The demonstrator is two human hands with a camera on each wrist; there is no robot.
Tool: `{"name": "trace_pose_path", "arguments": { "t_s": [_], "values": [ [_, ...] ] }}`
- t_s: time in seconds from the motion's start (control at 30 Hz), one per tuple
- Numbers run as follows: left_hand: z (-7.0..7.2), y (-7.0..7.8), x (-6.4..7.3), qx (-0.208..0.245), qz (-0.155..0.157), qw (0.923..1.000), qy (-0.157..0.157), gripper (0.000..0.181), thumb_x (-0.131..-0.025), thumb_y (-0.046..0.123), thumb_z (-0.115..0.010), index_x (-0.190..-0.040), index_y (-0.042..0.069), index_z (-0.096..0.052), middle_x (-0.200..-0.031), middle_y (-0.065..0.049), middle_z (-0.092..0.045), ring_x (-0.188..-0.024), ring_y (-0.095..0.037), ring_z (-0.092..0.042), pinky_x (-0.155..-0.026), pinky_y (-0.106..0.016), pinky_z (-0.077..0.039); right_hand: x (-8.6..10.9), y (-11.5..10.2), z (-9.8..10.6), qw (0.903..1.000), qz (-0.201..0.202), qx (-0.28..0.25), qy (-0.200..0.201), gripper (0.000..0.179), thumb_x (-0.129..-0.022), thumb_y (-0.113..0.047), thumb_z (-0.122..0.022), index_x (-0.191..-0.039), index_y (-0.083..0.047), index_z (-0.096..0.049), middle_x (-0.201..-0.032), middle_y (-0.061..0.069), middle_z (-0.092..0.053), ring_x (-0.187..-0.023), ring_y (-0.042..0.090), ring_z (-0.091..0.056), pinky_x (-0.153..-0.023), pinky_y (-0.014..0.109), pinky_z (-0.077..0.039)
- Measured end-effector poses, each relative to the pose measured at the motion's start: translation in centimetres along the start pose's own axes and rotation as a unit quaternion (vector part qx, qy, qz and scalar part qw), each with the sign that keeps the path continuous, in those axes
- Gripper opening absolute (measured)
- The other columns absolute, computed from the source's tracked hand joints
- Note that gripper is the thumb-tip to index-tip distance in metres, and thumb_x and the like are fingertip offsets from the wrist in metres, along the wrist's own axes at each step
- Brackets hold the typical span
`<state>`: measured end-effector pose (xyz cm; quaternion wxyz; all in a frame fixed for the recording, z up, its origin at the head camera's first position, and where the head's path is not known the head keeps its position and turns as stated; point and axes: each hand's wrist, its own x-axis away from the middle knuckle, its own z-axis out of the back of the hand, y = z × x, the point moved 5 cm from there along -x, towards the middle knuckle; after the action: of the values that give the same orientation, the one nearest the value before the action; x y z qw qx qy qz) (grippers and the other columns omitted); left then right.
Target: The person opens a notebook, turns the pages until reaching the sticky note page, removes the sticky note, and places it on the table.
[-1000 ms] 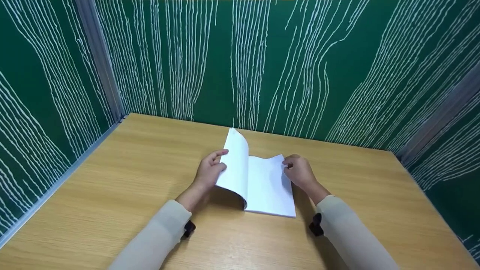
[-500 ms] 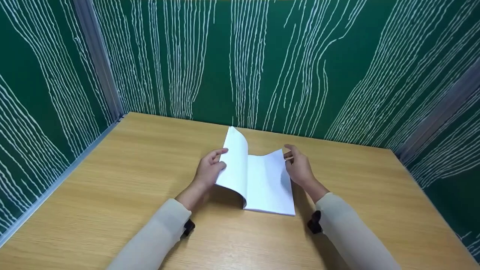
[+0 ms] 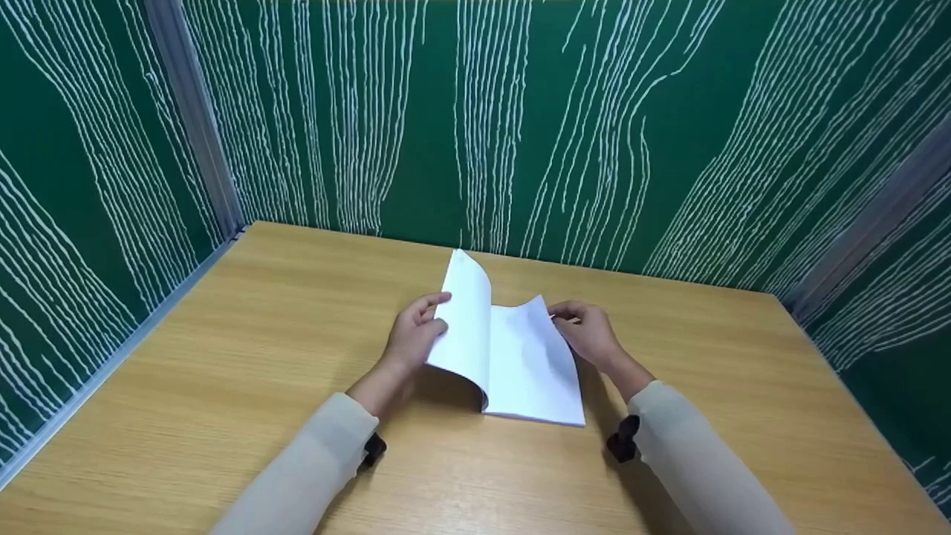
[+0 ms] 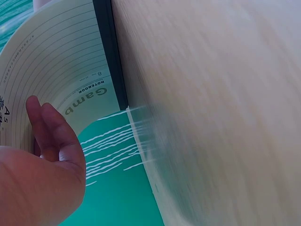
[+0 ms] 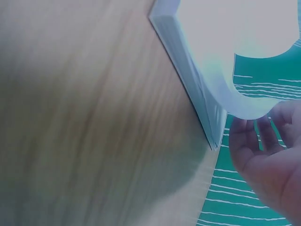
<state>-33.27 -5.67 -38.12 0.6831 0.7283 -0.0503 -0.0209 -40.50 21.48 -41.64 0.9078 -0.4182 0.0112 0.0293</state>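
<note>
A white-paged notebook (image 3: pixel 531 371) lies open on the table in the head view. My left hand (image 3: pixel 411 338) grips its raised left part, thumb on the page and fingers behind. In the left wrist view, the lined outer cover (image 4: pixel 70 56) bows upward, printed with "NOTEBOOK", beside a dark spine (image 4: pixel 109 52); my fingers press against that cover. My right hand (image 3: pixel 591 334) pinches the top right corner of a page, which bends up and inward. From the right wrist, the curled page (image 5: pixel 249 110) reaches my fingertips, above the stacked page edges (image 5: pixel 193 80) resting on the table.
The wooden table (image 3: pixel 223 386) stretches around the notebook on all sides. Green panels (image 3: pixel 423 111) with wavy white lines stand behind it and at both sides. Grey posts (image 3: pixel 200 119) mark the corners. A dark device (image 3: pixel 624 438) sits at each wrist.
The right index finger lifted off, then came back to pinch the page corner. That corner has moved left and curls higher. My left hand keeps its hold on the raised part.
</note>
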Motion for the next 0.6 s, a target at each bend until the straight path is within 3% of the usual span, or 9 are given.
{"name": "trace_pose_path", "arguments": {
  "t_s": [0.23, 0.4, 0.6],
  "values": [
    [0.3, -1.5, -1.3, 0.016, -0.002, 0.9999, -0.002, 0.041, -0.082, 0.008, -0.045, -0.121, 0.021, -0.048, -0.112, -0.004, -0.057, -0.095, -0.018, -0.058, -0.077, -0.03, -0.047, 0.3, -0.6, -0.7, 0.9992, 0.028, 0.009, -0.029, 0.019, -0.085, -0.02, -0.051, -0.101, -0.021, -0.061, -0.105, -0.002, -0.058, -0.097, 0.02, -0.049, -0.078, 0.032, -0.045],
    [0.5, -2.2, -2.1, -0.01, -0.036, 0.9993, 0.009, 0.041, -0.08, 0.009, -0.046, -0.118, 0.022, -0.05, -0.11, -0.004, -0.06, -0.089, -0.019, -0.061, -0.073, -0.029, -0.048, 0.5, -1.2, -1.1, 0.9976, 0.051, 0.02, -0.043, 0.018, -0.084, -0.022, -0.053, -0.099, -0.024, -0.061, -0.106, -0.002, -0.058, -0.096, 0.019, -0.05, -0.076, 0.032, -0.044],
    [0.5, -2.2, -2.1, -0.021, -0.041, 0.9989, 0.01, 0.041, -0.08, 0.011, -0.047, -0.119, 0.023, -0.05, -0.113, -0.002, -0.059, -0.093, -0.018, -0.06, -0.076, -0.031, -0.047, 1.1, -2.0, -1.6, 0.997, 0.036, 0.011, -0.067, 0.02, -0.082, -0.025, -0.054, -0.101, -0.028, -0.059, -0.106, -0.001, -0.056, -0.09, 0.022, -0.051, -0.066, 0.031, -0.049]
  ]
}}
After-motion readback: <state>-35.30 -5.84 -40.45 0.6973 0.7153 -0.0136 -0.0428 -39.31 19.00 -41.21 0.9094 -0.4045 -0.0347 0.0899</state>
